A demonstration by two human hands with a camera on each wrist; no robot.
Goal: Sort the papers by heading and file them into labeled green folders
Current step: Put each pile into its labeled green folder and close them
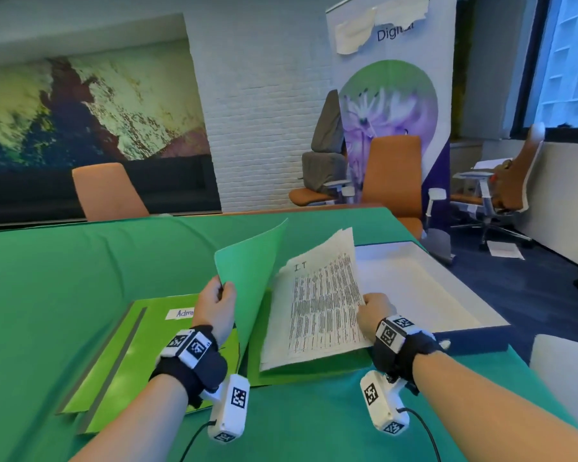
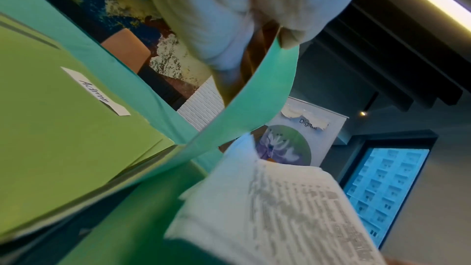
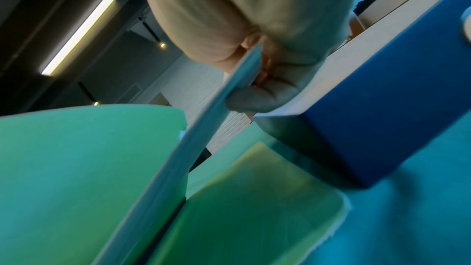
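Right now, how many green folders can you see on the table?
3 at least. One open folder, its cover lifted by the left hand; the Admin-labeled folder to its left; another folder peeking out beneath that. More may be hidden in the stack.

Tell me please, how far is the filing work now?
Done, it seems: the Admin folder lies closed at the left. In hand: the left hand holds up the cover of another green folder, while the right hand grips the I.T papers over its open back. Left: laying the stack flat and closing the cover. Any further papers are not visible.
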